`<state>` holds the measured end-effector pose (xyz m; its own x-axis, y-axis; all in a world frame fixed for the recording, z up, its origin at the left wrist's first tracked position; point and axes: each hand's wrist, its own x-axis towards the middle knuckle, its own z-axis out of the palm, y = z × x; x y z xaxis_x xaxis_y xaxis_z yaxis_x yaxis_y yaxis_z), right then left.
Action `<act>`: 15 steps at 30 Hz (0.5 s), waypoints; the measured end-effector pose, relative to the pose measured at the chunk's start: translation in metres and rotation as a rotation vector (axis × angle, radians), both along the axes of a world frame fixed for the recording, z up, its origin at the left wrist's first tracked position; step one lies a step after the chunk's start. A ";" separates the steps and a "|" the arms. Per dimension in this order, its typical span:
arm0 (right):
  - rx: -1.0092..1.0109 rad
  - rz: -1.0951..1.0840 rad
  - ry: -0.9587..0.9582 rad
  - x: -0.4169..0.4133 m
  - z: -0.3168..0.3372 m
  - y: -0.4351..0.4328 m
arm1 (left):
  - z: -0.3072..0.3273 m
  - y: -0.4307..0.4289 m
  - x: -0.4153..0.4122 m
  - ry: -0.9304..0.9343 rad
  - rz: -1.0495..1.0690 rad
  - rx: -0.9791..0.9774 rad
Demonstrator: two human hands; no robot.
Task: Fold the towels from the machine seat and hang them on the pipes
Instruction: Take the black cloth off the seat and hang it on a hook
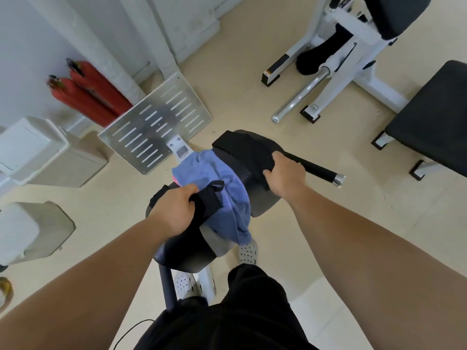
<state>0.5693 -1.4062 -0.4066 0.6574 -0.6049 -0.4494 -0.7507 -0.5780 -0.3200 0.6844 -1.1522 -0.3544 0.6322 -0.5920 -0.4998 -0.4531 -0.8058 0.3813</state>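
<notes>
A black towel [242, 150] is stretched between my two hands over the machine seat [262, 205]. My left hand [174, 210] grips one end of it, near the seat's left side. My right hand [284, 174] grips the other end, up at the seat's far right. Under the black towel lies a crumpled blue towel [214, 185], draped over the seat's middle and hanging off its near edge. A small patch of pink cloth [174, 179] shows at the blue towel's left edge. White pipes [101, 46] run up the wall at the far left.
A slotted metal footplate [156, 122] stands beyond the seat. A black handle bar with a chrome tip [321, 170] juts right from the seat. Two red extinguishers [88, 94] lean by the wall. White bins [38, 152] sit left; a weight bench [429, 122] stands right.
</notes>
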 end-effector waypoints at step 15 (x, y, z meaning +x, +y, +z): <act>-0.362 0.710 -0.250 0.141 0.180 0.161 | 0.065 0.191 0.064 -0.265 0.274 -0.063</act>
